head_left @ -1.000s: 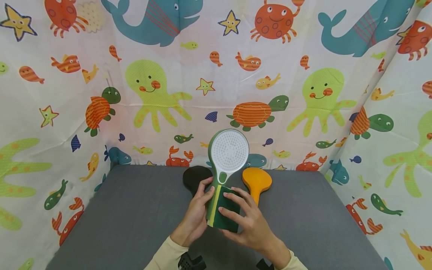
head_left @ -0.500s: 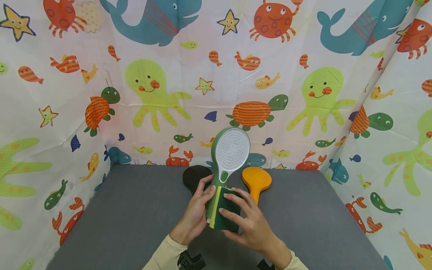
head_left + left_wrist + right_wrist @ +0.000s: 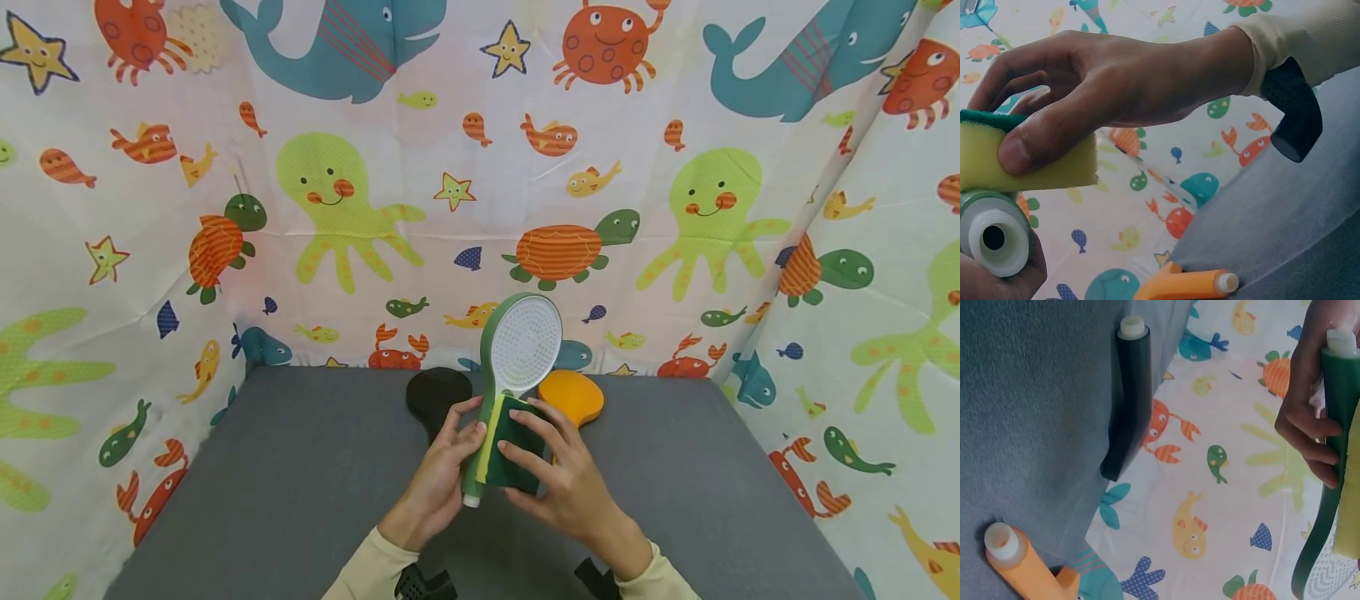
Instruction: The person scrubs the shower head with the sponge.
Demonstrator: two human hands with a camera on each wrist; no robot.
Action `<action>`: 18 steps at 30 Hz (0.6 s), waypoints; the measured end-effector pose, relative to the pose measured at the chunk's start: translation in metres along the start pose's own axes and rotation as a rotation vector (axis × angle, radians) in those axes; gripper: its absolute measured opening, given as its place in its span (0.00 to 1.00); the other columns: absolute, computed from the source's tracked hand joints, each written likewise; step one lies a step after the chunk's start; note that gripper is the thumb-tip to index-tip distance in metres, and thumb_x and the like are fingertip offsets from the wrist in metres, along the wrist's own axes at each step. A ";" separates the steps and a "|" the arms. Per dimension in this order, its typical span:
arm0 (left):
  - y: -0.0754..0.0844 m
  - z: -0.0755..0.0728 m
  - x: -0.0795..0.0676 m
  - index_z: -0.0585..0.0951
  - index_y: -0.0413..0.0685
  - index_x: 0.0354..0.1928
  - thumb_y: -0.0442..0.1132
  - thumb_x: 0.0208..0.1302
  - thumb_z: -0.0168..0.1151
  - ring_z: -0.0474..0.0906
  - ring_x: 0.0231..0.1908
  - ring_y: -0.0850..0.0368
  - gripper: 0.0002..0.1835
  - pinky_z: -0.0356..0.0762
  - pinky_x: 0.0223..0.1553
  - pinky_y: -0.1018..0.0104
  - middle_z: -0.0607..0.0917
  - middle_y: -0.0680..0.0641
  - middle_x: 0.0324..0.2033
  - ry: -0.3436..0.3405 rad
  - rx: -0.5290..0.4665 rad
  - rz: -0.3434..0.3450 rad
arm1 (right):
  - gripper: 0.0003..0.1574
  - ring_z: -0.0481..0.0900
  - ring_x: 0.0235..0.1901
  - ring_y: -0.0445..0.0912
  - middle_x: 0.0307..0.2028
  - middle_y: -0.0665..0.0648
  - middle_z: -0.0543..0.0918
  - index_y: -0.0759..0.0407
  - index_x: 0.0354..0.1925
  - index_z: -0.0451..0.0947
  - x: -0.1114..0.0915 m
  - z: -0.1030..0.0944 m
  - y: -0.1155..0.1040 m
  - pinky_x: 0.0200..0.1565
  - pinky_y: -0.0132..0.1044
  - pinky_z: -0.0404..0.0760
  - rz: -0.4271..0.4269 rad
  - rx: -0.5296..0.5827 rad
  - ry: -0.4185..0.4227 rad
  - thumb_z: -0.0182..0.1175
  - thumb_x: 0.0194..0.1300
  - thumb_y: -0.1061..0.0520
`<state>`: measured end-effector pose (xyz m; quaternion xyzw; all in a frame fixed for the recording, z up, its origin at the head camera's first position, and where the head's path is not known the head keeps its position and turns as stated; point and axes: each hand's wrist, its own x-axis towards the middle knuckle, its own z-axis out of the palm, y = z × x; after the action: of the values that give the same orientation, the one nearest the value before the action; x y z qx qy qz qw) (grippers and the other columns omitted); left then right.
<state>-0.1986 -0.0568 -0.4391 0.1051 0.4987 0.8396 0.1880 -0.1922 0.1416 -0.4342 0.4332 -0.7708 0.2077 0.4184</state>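
Sponge [image 3: 517, 436] sits farther up the handle than half a second ago, now covering the neck button; green shower head [image 3: 525, 342] has dropped a little toward 4 or 5 o'clock, white handle tip showing more. Left grip [image 3: 441, 471] curls round the handle from 9 o'clock. Right grip [image 3: 566, 475] pinches the sponge, fingers over the dark green face, thumb on the yellow edge. Sponge's yellow side against the handle. Green head held above worktop [image 3: 315, 483], tilted toward 1 o'clock. On the worktop, from the sponge: black shower head [image 3: 437, 396] at 10 o'clock, orange shower head [image 3: 572, 395] at 2. Sea-animal cloth [image 3: 390, 333] behind, 12 o'clock.
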 end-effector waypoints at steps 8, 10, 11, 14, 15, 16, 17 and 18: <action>-0.002 0.002 0.000 0.60 0.61 0.67 0.47 0.74 0.52 0.78 0.53 0.59 0.24 0.76 0.53 0.63 0.77 0.51 0.57 0.010 0.011 0.027 | 0.25 0.69 0.61 0.63 0.61 0.62 0.75 0.48 0.52 0.82 0.003 -0.005 0.008 0.69 0.42 0.66 0.021 -0.019 -0.005 0.61 0.65 0.37; -0.002 0.002 -0.001 0.60 0.61 0.67 0.46 0.74 0.53 0.79 0.52 0.59 0.23 0.75 0.52 0.63 0.78 0.51 0.56 0.013 0.010 0.027 | 0.25 0.69 0.61 0.63 0.61 0.63 0.75 0.49 0.52 0.82 0.004 -0.005 0.008 0.69 0.44 0.66 0.023 -0.018 0.002 0.59 0.65 0.36; -0.002 0.002 -0.001 0.60 0.61 0.67 0.45 0.74 0.53 0.79 0.51 0.59 0.23 0.75 0.52 0.63 0.78 0.52 0.56 0.015 0.006 0.026 | 0.24 0.69 0.61 0.63 0.61 0.63 0.76 0.49 0.51 0.83 0.004 -0.005 0.008 0.69 0.45 0.66 0.021 -0.014 0.008 0.59 0.65 0.37; -0.002 0.003 -0.001 0.60 0.62 0.69 0.43 0.74 0.53 0.79 0.51 0.59 0.25 0.76 0.52 0.64 0.78 0.51 0.55 0.020 -0.009 0.027 | 0.25 0.69 0.61 0.64 0.60 0.63 0.76 0.49 0.51 0.83 0.004 -0.005 0.008 0.71 0.43 0.63 0.019 0.001 0.019 0.58 0.66 0.36; -0.002 0.003 0.000 0.59 0.61 0.71 0.43 0.74 0.53 0.78 0.53 0.59 0.27 0.76 0.53 0.64 0.77 0.51 0.57 0.018 -0.008 0.029 | 0.25 0.69 0.61 0.64 0.60 0.63 0.76 0.49 0.51 0.83 0.004 -0.004 0.007 0.71 0.41 0.62 0.018 0.005 0.022 0.58 0.66 0.36; -0.002 0.002 0.000 0.59 0.59 0.72 0.43 0.74 0.54 0.78 0.54 0.59 0.28 0.76 0.54 0.65 0.77 0.50 0.58 0.016 -0.004 0.029 | 0.25 0.69 0.61 0.63 0.60 0.63 0.76 0.49 0.51 0.83 0.004 -0.004 0.007 0.72 0.40 0.60 0.018 0.010 0.025 0.58 0.66 0.36; -0.002 0.002 -0.001 0.59 0.57 0.73 0.43 0.74 0.54 0.77 0.55 0.59 0.29 0.76 0.55 0.65 0.76 0.49 0.58 0.014 0.003 0.028 | 0.25 0.69 0.61 0.63 0.60 0.64 0.76 0.50 0.51 0.83 0.003 -0.004 0.006 0.72 0.39 0.59 0.018 0.015 0.028 0.58 0.66 0.36; -0.002 0.002 -0.001 0.60 0.54 0.73 0.43 0.73 0.54 0.76 0.56 0.59 0.30 0.76 0.56 0.66 0.75 0.48 0.59 0.012 0.011 0.027 | 0.25 0.68 0.61 0.63 0.60 0.63 0.76 0.49 0.51 0.83 0.003 -0.003 0.006 0.73 0.38 0.59 0.020 0.017 0.029 0.58 0.67 0.36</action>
<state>-0.1970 -0.0546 -0.4398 0.1078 0.5028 0.8401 0.1729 -0.1964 0.1456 -0.4297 0.4259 -0.7672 0.2249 0.4235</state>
